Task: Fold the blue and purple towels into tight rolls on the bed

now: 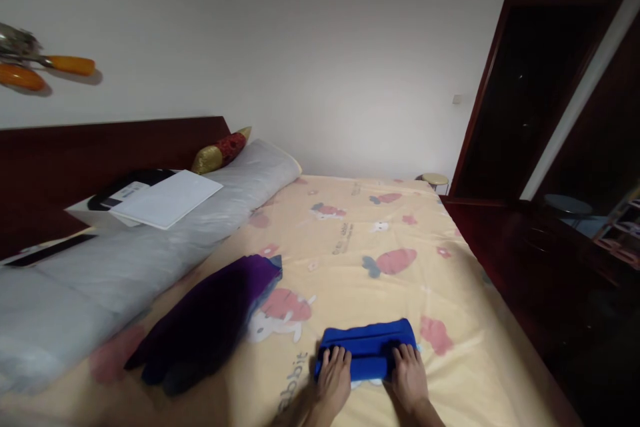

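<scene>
A blue folded cloth (373, 339) lies on the bed as a wide, flat bundle with creases running along its length. My left hand (335, 377) is at its near left corner, fingers bent over the top of the fabric. At the near right corner, my right hand (410, 373) has its fingers curled onto the cloth in the same way. Both thumbs are mostly hidden. To the left, apart from my hands, a dark purple garment or cloth (210, 320) rests loosely in a long heap.
The bed's yellow sheet (345, 280) has carrot and rabbit prints. Along the dark headboard (100, 140) lie a grey bedding roll (200, 240), a white flat box (167, 199) and a red-gold cushion (223, 152). A stool (435, 179) and a dark door (545, 93) are beyond.
</scene>
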`<state>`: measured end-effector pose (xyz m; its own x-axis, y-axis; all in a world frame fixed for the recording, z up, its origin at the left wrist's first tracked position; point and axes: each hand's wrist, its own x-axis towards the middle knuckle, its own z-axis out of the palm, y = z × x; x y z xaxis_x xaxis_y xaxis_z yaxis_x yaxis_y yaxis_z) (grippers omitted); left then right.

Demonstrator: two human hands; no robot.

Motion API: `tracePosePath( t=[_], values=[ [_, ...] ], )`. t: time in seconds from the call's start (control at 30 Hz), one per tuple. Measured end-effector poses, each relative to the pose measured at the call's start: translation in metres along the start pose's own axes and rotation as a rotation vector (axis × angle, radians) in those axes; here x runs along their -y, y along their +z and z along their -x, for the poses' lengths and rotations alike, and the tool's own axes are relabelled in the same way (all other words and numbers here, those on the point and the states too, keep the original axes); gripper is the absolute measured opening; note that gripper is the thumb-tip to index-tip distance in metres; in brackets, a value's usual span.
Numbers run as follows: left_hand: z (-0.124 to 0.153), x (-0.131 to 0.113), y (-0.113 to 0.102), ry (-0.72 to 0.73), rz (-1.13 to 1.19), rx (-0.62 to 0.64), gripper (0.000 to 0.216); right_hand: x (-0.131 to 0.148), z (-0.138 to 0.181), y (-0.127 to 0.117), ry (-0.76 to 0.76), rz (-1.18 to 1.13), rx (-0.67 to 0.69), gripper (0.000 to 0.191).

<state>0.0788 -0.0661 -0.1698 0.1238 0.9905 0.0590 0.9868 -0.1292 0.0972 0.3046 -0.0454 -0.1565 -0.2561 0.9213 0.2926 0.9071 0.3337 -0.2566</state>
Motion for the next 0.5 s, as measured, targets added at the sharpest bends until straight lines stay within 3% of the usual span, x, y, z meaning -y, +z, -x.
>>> tracePosePath(
  t=[0.17,0.3,0.5],
  values=[
    [0.001,-0.017,0.009,0.247,0.007,-0.048,0.057,0.018,0.005,0.03,-0.276,-0.116,-0.078,0.058],
    [0.011,-0.011,0.003,0.272,0.028,-0.063,0.057,0.006,0.009,0.036,-0.411,-0.102,-0.049,0.064],
    [0.025,0.032,-0.016,0.177,0.047,-0.197,0.047,-0.048,0.011,0.021,-0.283,-0.045,-0.069,0.047]
  ],
)
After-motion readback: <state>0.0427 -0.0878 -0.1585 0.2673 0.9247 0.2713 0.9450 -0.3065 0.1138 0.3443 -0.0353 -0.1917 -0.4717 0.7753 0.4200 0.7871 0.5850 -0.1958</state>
